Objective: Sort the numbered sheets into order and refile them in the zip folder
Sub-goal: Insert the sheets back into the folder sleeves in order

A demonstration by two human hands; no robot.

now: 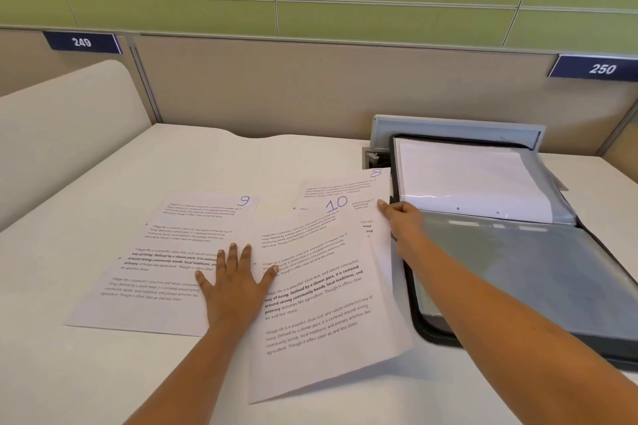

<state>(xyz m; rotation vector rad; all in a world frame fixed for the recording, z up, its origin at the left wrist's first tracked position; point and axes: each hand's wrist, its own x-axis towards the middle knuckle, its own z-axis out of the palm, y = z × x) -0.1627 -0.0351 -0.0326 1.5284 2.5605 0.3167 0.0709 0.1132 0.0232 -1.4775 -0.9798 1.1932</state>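
Head view, from left to right: a blue sign reading 249 [82, 42] sits on the beige partition behind the white worktop [103, 373]. Sheet 9 [165, 262] lies flat on the worktop, printed side up, its number handwritten in blue at the top right corner. The left hand [234, 281] lies flat and spread, palm down. Its fingers press on the right edge of sheet 9 and its thumb reaches onto the left edge of sheet 10 [317, 304]. Sheet 10 is turned slightly anticlockwise and just overlaps sheet 9. Its upper part covers most of sheet 8 [345, 185], whose top and right margin show behind it. The right hand [404, 222] pinches the right edge of sheet 8, thumb on top of the paper and the other fingers curled beneath it. Just beside that hand lies the zip folder [428, 333], open at the right of the worktop, with a black zipped border and clear sleeves. Its far half, with white paper inside, leans against a grey raised flap [459, 129] at the back. Above that, on the partition, is a blue sign reading 250 [602, 69].
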